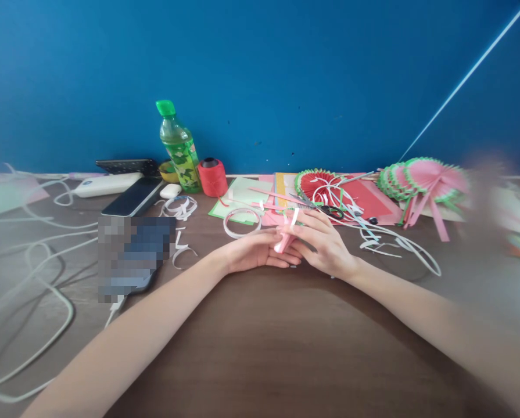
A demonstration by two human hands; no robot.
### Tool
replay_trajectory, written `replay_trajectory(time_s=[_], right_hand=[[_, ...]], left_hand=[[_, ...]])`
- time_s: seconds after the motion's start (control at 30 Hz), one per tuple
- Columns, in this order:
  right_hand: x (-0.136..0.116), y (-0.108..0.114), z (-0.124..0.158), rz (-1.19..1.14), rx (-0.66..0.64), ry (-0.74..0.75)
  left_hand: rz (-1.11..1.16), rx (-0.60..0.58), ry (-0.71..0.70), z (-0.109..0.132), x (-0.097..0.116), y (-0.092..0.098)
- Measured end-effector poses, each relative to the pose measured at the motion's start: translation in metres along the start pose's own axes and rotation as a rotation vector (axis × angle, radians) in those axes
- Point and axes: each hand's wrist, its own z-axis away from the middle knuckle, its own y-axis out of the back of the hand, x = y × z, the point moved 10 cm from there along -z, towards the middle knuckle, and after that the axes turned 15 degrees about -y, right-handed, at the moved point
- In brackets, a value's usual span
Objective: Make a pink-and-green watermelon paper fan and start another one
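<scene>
Both hands meet over the middle of the table around a small piece of folded pink paper [287, 240]. My left hand [253, 252] cups it from the left, palm turned up, with the thumb against the paper. From the right, my right hand [323, 241] has its fingers closed on the same piece. A narrow white strip [295, 217] stands up at the right fingertips; whether it is stuck to the paper I cannot tell. Just behind the hands lie a clear tape roll [225, 226] and scissors with black handles [333, 212].
Pink-and-green pleated paper fans [434, 174] lie at the right, beside a red pleated one [314, 181] and coloured sheets [377, 200]. White strips [420, 255] trail nearby. A red thread spool [212, 179], green bottle [179, 148], phones [133, 196] and white cables [68, 296] occupy the left.
</scene>
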Motion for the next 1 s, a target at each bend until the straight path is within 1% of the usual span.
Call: replay_trajectory(time_s=[0.13, 0.2, 0.3, 0.37, 0.4, 0.43, 0.5, 0.57, 0.63, 0.67, 0.7, 0.77, 0.87, 0.93, 1.0], right_hand=[[0.001, -0.008, 0.003, 0.035, -0.045, 0.055], [0.001, -0.009, 0.003, 0.051, -0.039, 0.078], [-0.005, -0.004, 0.004, 0.025, -0.013, 0.152], [-0.011, 0.004, 0.004, -0.025, 0.006, 0.174], [-0.012, 0.008, 0.002, -0.059, 0.016, 0.146], [-0.010, 0.014, -0.001, -0.106, 0.027, 0.087], [-0.002, 0.023, -0.009, -0.251, 0.026, -0.085], [0.004, 0.026, -0.015, -0.435, -0.014, -0.224], [0.003, 0.029, -0.020, -0.553, -0.043, -0.279], [0.002, 0.030, -0.022, -0.574, -0.055, -0.288], [0.001, 0.029, -0.023, -0.576, -0.068, -0.300], [0.004, 0.022, -0.025, -0.550, -0.130, -0.357], [0.018, 0.008, -0.022, -0.539, -0.214, -0.504], [0.030, 0.003, -0.020, -0.596, -0.212, -0.582], [0.038, -0.001, -0.019, -0.674, -0.204, -0.627]], left_hand=[[-0.014, 0.055, -0.032, 0.000, 0.001, 0.005], [-0.011, 0.083, -0.057, -0.001, 0.003, 0.008], [-0.005, 0.101, -0.076, -0.003, 0.002, 0.011], [-0.012, 0.163, -0.108, -0.005, 0.004, 0.016], [-0.020, 0.215, -0.128, -0.005, 0.005, 0.021], [-0.031, 0.273, -0.150, -0.005, 0.006, 0.025], [-0.061, 0.381, -0.182, -0.004, 0.008, 0.032], [-0.090, 0.466, -0.201, -0.002, 0.009, 0.037], [-0.108, 0.542, -0.227, 0.001, 0.011, 0.040], [-0.114, 0.569, -0.241, 0.002, 0.012, 0.041], [-0.118, 0.584, -0.254, 0.003, 0.013, 0.041], [-0.134, 0.576, -0.270, 0.003, 0.014, 0.039], [-0.166, 0.542, -0.275, 0.002, 0.014, 0.036], [-0.181, 0.546, -0.275, 0.002, 0.014, 0.036], [-0.189, 0.566, -0.278, 0.003, 0.014, 0.036]])
